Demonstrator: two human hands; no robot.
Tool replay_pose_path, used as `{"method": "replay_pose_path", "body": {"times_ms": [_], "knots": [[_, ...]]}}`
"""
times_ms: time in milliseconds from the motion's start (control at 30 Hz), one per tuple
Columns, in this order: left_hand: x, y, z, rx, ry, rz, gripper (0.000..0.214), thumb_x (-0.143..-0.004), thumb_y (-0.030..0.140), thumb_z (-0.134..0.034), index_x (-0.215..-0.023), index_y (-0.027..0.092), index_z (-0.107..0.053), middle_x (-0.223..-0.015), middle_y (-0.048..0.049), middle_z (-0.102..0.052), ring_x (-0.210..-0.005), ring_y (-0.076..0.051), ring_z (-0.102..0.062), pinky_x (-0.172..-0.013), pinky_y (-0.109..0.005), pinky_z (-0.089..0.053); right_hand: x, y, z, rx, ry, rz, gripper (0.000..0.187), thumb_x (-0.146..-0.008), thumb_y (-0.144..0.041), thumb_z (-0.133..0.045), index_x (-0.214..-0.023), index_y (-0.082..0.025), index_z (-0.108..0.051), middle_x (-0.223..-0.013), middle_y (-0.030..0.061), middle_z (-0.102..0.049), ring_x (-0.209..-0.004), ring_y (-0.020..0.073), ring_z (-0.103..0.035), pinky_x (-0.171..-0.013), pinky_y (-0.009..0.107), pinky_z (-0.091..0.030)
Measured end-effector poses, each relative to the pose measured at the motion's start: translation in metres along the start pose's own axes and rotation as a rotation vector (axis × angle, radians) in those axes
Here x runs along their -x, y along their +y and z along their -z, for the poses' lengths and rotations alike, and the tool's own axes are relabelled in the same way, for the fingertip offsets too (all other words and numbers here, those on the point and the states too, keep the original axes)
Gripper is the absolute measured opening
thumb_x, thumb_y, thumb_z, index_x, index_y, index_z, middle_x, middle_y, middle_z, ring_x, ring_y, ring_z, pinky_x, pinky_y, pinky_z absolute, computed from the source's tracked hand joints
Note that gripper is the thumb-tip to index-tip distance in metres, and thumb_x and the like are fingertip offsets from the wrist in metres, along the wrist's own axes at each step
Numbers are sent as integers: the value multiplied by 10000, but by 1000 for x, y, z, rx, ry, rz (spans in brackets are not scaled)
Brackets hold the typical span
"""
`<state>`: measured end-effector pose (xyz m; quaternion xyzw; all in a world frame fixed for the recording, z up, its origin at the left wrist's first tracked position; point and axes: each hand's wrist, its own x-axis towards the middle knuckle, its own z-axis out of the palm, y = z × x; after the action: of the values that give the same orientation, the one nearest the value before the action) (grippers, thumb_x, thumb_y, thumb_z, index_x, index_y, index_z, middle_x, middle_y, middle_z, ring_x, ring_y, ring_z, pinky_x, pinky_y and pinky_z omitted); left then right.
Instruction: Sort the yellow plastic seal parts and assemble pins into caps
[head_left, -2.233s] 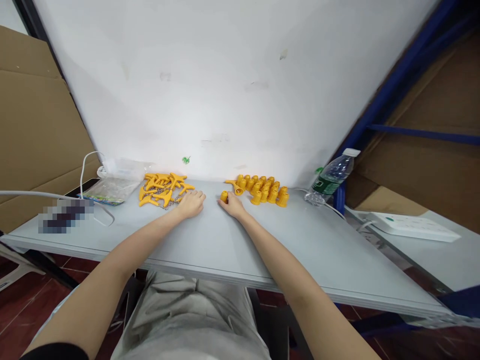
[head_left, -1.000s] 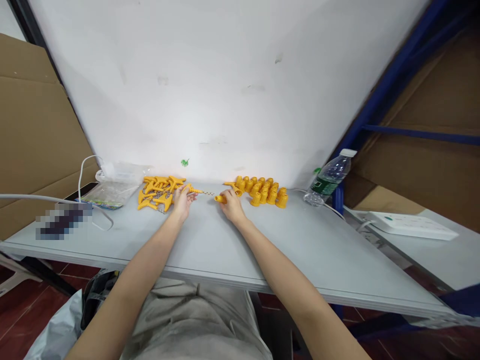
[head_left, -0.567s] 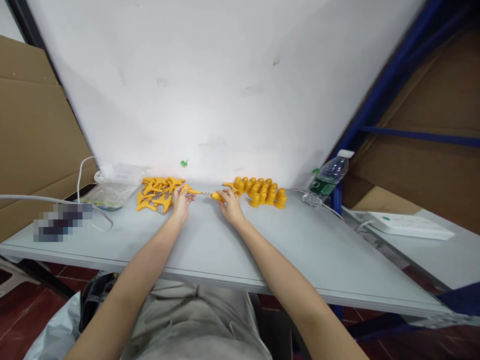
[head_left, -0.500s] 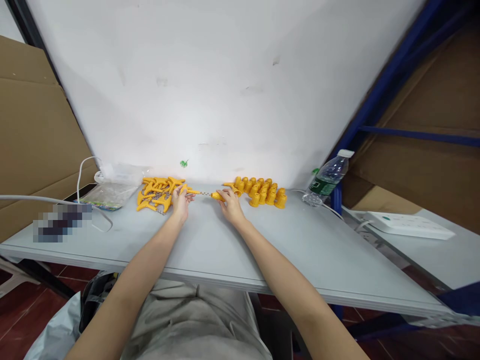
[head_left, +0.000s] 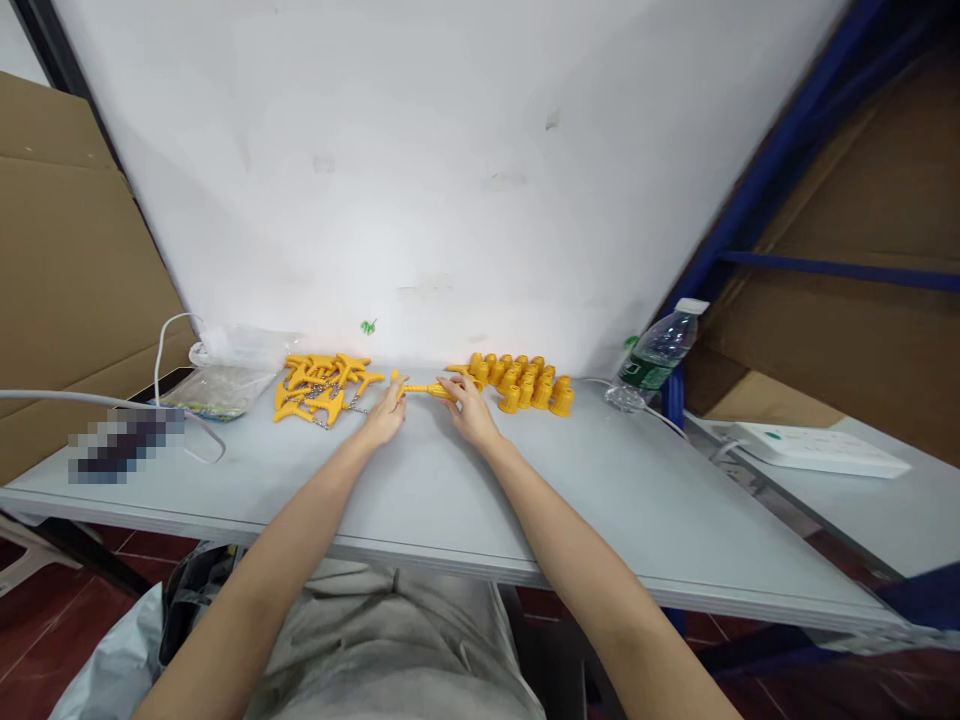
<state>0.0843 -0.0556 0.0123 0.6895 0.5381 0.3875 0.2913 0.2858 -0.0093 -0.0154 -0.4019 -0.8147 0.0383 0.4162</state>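
My left hand is closed on the handle of a yellow corkscrew. Its metal spiral no longer shows. My right hand grips a yellow bell-shaped sleeve, which meets the corkscrew's shaft end to end between the hands. Fingers hide part of both pieces. Left of my left hand lies a pile of yellow T-handled corkscrews with bare metal spirals. Several yellow bell-shaped sleeves stand in rows right of my right hand. Another yellow piece lies just behind that hand, partly covered.
A plastic bottle leans at the right of the grey table, near a white power strip. Clear plastic bags, a white cable and a blurred dark object lie left. A white wall rises behind.
My left hand has moved right, away from the pile, bringing the corkscrew up to the sleeve. The spiral that showed between the hands is now out of sight. My right hand has barely moved.
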Motion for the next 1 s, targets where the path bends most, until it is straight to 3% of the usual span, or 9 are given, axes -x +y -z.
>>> {"method": "replay_pose_path", "body": {"times_ms": [133,267,467,600,733,800,933,1000], "knots": [[2,2,6,-203,-35,-15,499,-888,123,-341,-1384,169,-372,-1152,-127,-595,-1012,-226,-607,-984,-425,-441,-1,0,4,-117,20,-13,411,-896,-336,-537,-1290,-221,-551,-1158,129,-566,-940,234,-597,-845,425,-534],[2,0,9,-383,-35,14,465,-888,148,-376,-1352,180,-376,-1038,-122,-628,-940,-263,-631,-917,-439,-470,-3,-1,3,-305,45,-122,463,-837,-487,-612,-1200,-205,-550,-1174,129,-585,-815,201,-627,-794,414,-558],[-2,-8,10,-479,26,21,468,-855,81,-404,-1311,183,-408,-1000,-116,-623,-904,-250,-629,-871,-411,-480,-5,-2,2,-508,-89,-203,554,-727,-571,-686,-1134,-209,-588,-1163,127,-605,-869,212,-658,-795,401,-562],[-5,-11,12,-372,51,-41,487,-797,11,-427,-1248,192,-452,-992,-88,-600,-883,-213,-610,-873,-377,-476,-5,-13,13,-562,-149,-280,521,-757,-609,-649,-1070,-192,-633,-929,78,-666,-766,205,-684,-727,353,-553],[-5,-11,13,-335,70,-78,439,-806,35,-438,-1212,194,-486,-869,-51,-568,-838,-212,-584,-856,-373,-468,-5,-23,18,-551,-171,-389,588,-780,-752,-506,-692,-179,-603,-605,31,-620,-493,150,-609,-555,280,-487],[-4,-10,13,-330,79,-93,418,-814,55,-441,-1203,199,-495,-833,-41,-555,-828,-215,-572,-842,-371,-467,-6,-25,16,-532,-161,-494,651,-785,-799,-427,-597,-186,-541,-499,18,-574,-385,115,-528,-480,256,-427],[-4,-7,13,-339,97,-112,415,-816,69,-432,-1203,206,-491,-829,-39,-549,-824,-213,-562,-812,-359,-472,-8,-28,17,-552,-178,-619,670,-833,-783,-348,-674,-173,-575,-565,44,-641,-361,99,-506,-464,252,-398],[-4,-7,13,-356,104,-98,419,-815,70,-428,-1208,205,-486,-842,-43,-554,-821,-211,-563,-797,-354,-475,-8,-29,22,-602,-226,-593,601,-837,-734,-434,-821,-164,-621,-722,65,-700,-434,115,-575,-502,261,-423]]}}
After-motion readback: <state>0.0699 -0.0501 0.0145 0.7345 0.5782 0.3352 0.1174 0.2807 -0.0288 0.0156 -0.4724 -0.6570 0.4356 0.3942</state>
